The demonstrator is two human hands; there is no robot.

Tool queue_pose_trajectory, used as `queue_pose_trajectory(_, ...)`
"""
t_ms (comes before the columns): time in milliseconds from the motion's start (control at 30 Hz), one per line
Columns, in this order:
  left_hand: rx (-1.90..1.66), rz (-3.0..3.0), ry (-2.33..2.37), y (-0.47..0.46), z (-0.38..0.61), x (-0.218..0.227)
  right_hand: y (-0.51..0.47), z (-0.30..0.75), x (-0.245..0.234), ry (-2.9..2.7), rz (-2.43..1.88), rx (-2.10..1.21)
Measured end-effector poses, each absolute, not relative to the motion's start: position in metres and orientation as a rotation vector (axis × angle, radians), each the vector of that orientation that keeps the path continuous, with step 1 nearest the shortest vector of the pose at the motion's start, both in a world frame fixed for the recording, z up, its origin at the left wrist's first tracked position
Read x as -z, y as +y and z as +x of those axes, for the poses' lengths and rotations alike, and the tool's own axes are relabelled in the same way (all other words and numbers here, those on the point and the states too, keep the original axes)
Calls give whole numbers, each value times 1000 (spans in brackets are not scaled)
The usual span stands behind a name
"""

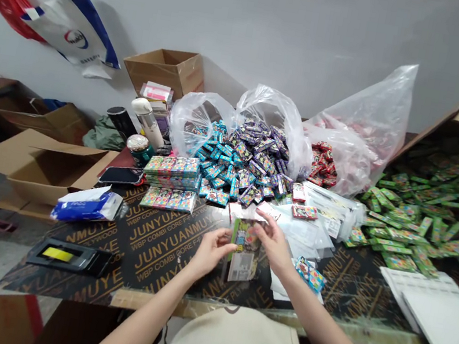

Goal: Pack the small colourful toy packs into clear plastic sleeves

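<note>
Between my hands, over the front of the table, is a clear plastic bag with a white label and a small green printed packet at its upper part. My left hand closes on the left edge, thumb reaching across the green packet. At the upper right, the bent fingers of my right hand grip the same bag. A red-and-white packet lies just beyond my right hand. Blue packets rest beside my right forearm, on clear bags.
Behind my hands are heaped blue packets, purple packets and red packets. Green packets spill from a carton on the right. Stacked packets, a phone and a tape dispenser lie left.
</note>
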State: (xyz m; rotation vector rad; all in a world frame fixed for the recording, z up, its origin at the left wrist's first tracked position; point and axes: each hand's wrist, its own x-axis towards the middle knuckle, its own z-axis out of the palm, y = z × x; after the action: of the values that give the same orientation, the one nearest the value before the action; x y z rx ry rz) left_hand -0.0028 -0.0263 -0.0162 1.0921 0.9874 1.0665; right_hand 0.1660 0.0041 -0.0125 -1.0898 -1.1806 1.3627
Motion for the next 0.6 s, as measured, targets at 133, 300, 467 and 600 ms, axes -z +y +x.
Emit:
queue_pose_trajectory(133,-1145,920,1008,-34,12,15,3,157,6,-1026,-1137,-1231)
queue_pose_trajectory(300,-1358,447,964,-27,32,2,-13,140,4,-945,-1124,-1262)
queue_pose_trajectory(467,-1272,390,937,-25,31,-4,-12,141,-2,-811,-1103,-1362)
queue_pose_trajectory(600,-1091,389,822,-29,23,-10,-8,152,-5,-696,-1026,-1584)
